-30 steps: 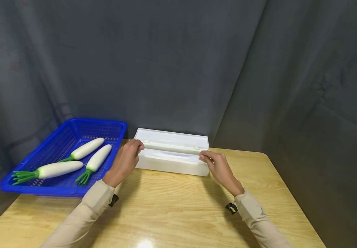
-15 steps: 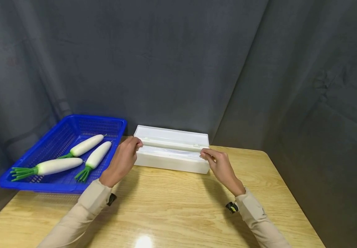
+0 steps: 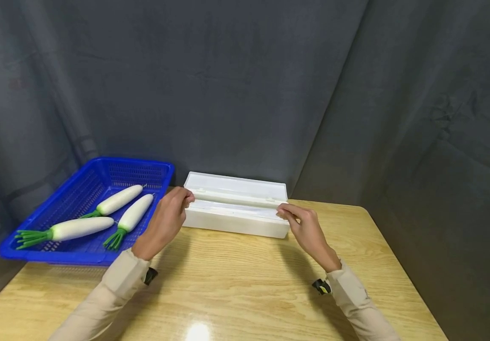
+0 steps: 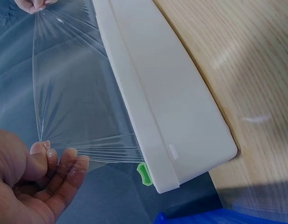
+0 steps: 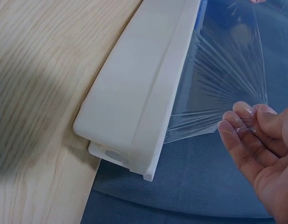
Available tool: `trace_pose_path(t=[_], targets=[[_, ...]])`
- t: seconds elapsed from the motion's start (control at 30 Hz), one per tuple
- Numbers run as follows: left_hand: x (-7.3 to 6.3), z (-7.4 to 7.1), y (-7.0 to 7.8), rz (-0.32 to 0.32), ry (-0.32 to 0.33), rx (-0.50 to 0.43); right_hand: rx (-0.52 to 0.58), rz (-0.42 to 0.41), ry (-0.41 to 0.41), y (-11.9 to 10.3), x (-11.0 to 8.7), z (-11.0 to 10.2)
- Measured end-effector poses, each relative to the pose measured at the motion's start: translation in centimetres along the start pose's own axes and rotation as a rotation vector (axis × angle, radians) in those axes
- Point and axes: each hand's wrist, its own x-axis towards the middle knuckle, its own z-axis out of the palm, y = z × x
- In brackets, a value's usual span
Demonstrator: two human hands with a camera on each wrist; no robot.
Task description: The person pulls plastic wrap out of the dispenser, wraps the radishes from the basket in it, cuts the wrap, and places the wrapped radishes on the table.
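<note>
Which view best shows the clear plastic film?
Left wrist: the film stretches between left hand and right hand, both gripped corners visible. Right wrist has the left-hand corner at frame edge; head shows faint sheen at the long white plastic box.

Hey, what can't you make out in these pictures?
Inside of the film dispenser: both wrist views, hidden by its own walls.
Right hand: left wrist view, mostly cut off by the top edge.
Left hand: right wrist view, nearly all cut off by the top edge.
Blue basket: left wrist view, mostly cut off by the bottom edge.
Cling film: head view, too faint to trace its outline.
</note>
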Motion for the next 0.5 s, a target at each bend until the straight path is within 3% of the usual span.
trace_pose_path(t=[0.23, 0.5], targets=[[-0.32, -0.43, 0.23, -0.015, -0.013, -0.019, 0.000, 0.014, 0.007, -0.55, -0.22, -0.22], [0.08, -1.01, 0.57, 0.009, 0.023, -0.003, 0.005, -0.018, 0.028, -0.88, 0.11, -0.59]])
